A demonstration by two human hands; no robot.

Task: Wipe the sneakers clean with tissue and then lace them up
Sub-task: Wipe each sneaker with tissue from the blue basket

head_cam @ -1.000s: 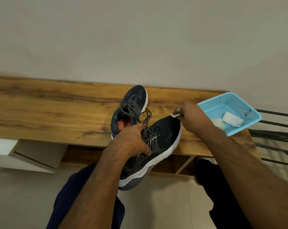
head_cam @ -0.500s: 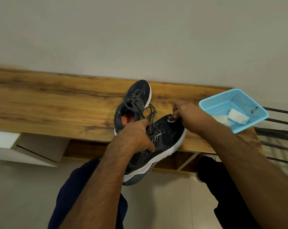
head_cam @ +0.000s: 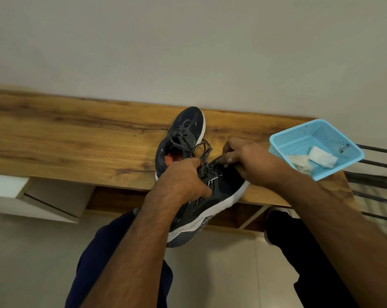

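Left hand: the left hand is curled over the collar and laces of the near dark grey mesh sneaker with a white sole, thumb on its side panel, gripping it.
Right hand: the right hand has its fingers bent together at the sneaker's toe end, pinching something small and pale against the upper; whether that is tissue or a lace tip I cannot tell.
Writing: small pale lettering runs along the held sneaker's white sole near 6 o'clock, too small to read; a dark mark on the floor of the light blue perforated plastic basket is also unreadable.
Held sneaker: tilted, toe on the front edge of the long wooden shelf, heel hanging off toward the person.
Second sneaker: a matching dark grey sneaker with an orange insole lies on the shelf at 11 o'clock of the held one, touching it.
Basket: at 3 o'clock, on the shelf's right end, holding crumpled white tissues.
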